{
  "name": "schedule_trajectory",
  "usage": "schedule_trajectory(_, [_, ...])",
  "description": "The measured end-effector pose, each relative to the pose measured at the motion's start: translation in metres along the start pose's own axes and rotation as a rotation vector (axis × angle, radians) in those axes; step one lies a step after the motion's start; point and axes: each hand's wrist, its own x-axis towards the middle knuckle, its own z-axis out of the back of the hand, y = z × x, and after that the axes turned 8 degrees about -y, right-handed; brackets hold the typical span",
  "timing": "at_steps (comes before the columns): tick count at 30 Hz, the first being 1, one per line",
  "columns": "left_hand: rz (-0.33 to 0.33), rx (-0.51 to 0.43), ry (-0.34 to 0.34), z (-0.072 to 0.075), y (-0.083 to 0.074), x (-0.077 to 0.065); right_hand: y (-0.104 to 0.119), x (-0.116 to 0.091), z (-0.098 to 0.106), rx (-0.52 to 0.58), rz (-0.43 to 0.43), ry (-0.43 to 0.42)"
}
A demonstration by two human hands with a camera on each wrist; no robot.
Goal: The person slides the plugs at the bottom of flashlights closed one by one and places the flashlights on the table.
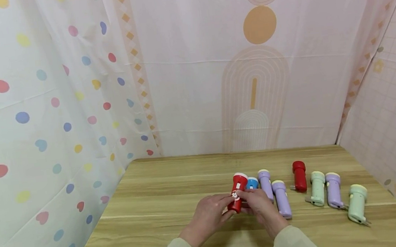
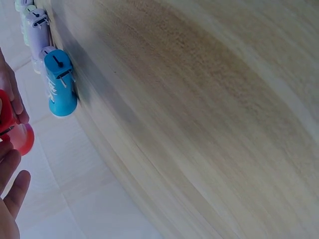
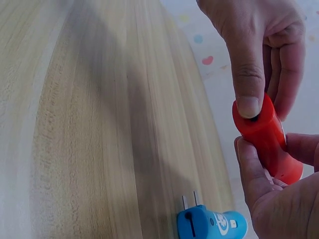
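Lengthwise, the red flashlight (image 1: 237,188) points forward — white head (image 1: 240,174) beyond the hands (image 1: 210,214) (image 1: 263,208).

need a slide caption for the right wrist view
Left grip and right grip hold a red flashlight, while a blue flashlight lies on the wooden table with its plug prongs out.

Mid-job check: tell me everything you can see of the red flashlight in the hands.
The red flashlight looks like glossy plastic, with a flared head, white rim, white switch and round white emblem. It is held above the table, head pointing away from the person. The left hand has its thumb at the dark opening in the tail; the right hand pinches the body.
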Motion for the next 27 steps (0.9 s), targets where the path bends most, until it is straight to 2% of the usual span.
schedule_trajectory(8, [0.029, -0.020, 0.045, 0.004, 0.004, 0.001, 0.000, 0.002, -0.004, -0.004, -0.023, 0.012])
schedule_trajectory(16, [0.053, -0.035, 0.125, 0.009, 0.013, -0.005, -0.008, 0.003, -0.012, 0.002, 0.019, 0.039])
schedule_trajectory(22, [0.137, -0.035, 0.146, 0.014, 0.022, -0.011, -0.011, 0.004, -0.017, -0.016, 0.029, 0.036])
schedule_trajectory(27, [0.230, -0.003, 0.163, 0.017, 0.035, -0.015, -0.016, 0.007, -0.018, -0.044, 0.026, 0.030])
